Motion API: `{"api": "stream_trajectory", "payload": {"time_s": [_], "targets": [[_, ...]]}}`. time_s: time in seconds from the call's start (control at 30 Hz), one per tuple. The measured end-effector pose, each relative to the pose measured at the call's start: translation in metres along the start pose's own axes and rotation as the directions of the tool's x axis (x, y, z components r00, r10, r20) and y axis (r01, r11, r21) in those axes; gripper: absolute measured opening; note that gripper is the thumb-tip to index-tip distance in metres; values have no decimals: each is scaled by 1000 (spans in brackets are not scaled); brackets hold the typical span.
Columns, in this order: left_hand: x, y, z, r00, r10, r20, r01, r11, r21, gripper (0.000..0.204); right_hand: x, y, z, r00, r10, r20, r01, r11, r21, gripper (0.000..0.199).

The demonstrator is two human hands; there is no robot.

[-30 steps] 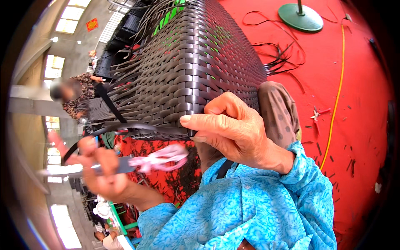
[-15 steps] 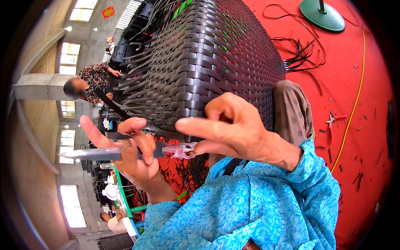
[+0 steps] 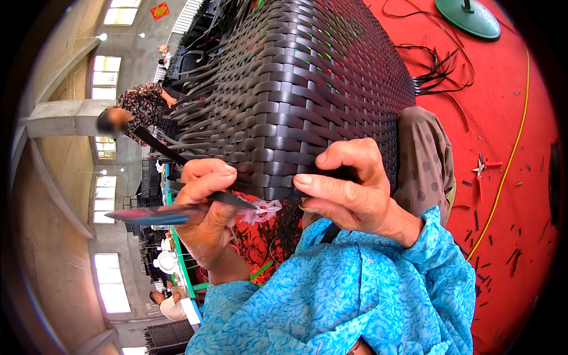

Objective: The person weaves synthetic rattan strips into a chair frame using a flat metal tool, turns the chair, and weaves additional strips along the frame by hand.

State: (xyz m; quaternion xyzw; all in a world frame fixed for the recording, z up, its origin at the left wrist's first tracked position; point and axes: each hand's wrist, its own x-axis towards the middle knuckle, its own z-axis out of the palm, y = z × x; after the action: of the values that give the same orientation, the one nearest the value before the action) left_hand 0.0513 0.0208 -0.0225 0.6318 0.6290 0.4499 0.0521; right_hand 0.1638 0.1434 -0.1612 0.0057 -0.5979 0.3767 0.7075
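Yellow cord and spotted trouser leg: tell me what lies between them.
In the head view, red-handled pliers lie on the red floor between the yellow cord and the spotted trouser leg, with dark scraps nearby.

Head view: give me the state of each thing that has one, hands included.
Black woven piece: close-woven at the corner, loose-ended along its left side.
Knife: blade bare, tip pointing left.
Left hand: closed on the knife.
Right hand: thumb tip at the woven piece, near its lower corner; grip unclear.
Red-handled pliers: handles spread, lying on the red floor.
Green round base: flat on the floor.
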Motion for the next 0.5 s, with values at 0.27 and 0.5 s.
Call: {"api": "stream_trajectory", "payload": {"time_s": [0.27,0.5], "targets": [[4,0,-7,975,-193,-111,159,953,-257,38,-18,11,2,998,-60,32,64,983,-169,38],[7,5,-12,999,35,4,-29,901,-432,43,-34,22,-3,1000,-19,-6,19,1000,19,38]]}}
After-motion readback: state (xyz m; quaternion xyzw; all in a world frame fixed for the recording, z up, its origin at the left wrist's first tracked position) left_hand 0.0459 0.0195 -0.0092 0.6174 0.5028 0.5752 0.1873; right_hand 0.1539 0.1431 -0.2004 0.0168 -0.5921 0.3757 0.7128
